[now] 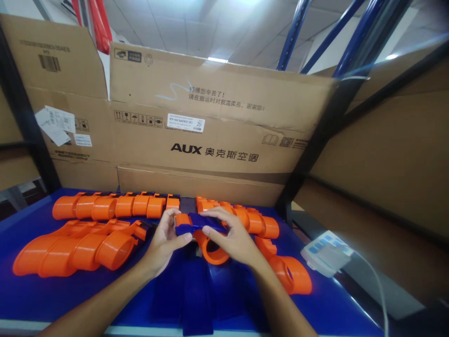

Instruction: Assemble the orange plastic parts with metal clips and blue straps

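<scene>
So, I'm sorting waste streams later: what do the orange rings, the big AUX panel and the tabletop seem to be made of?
Orange rings: probably smooth, glossy plastic, given their bright highlights and moulded look.
AUX panel: matte brown cardboard, with fold creases and printed handling symbols.
Tabletop: blue, slightly shiny; covering or coating, I can't tell.

This is a workshop or packing station, perhaps inside a warehouse. A blue-topped table (133,299) carries rows of matching orange plastic parts (101,248) on the left and right, a quantity seen more in production than at home. Behind it, on the far side, stands flattened cardboard (224,121) printed "AUX", with handling symbols, a barcode and shipping labels, 1 of them reading "25". Black metal posts (305,154) frame the table, and blue steel racking (293,35) rises at the far right under a panelled ceiling (210,28) with bright lights.
</scene>
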`<state>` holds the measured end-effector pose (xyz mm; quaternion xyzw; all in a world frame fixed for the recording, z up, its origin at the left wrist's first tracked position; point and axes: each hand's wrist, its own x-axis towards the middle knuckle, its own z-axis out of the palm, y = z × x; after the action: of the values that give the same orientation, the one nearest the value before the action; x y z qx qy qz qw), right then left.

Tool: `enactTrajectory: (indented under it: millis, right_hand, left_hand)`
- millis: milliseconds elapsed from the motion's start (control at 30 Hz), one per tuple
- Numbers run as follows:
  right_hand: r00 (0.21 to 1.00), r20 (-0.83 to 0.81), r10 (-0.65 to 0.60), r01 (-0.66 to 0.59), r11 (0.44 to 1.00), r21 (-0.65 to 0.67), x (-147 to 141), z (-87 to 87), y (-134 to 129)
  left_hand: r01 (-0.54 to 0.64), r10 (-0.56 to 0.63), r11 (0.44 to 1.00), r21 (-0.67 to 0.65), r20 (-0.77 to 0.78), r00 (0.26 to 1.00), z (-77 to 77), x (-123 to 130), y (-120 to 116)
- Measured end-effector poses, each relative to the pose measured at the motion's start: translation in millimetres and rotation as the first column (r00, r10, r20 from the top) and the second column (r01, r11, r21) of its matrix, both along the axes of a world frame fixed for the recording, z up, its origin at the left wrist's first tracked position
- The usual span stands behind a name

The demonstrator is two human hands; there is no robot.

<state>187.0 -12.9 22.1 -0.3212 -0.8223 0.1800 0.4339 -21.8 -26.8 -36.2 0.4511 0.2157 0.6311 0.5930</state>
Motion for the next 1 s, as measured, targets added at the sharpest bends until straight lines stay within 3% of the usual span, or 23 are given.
enactTrajectory:
  millis: [300, 433, 667, 1000]
  right_hand:
    - [0.997, 0.049, 0.057, -0.055, 0.998, -0.043, 2, -3.8, -4]
    - [0.996, 0.084, -0.033, 0.025, 0.996, 0.088, 2, -5.9, -4]
    - [0.975, 0.174, -0.136, 0.069, 0.936, 0.346, 0, -13.2, 1]
    - [0.965, 0.226, -0.131, 0.031, 0.917, 0.397, -3, -15.5, 1]
  left_hand:
    - [-0.053, 0.064, 0.987, 0.151, -0.069, 0.996, -7.7, -4, 1]
    - [-0.072, 0.091, 0.981, 0.18, -0.099, 0.991, -8.1, -7, 4]
    - [-0.115, 0.123, 0.99, 0.085, -0.089, 0.988, -2.6, -4, 6]
    - [-0.149, 0.15, 0.989, 0.012, -0.065, 0.987, -1.7, -4, 8]
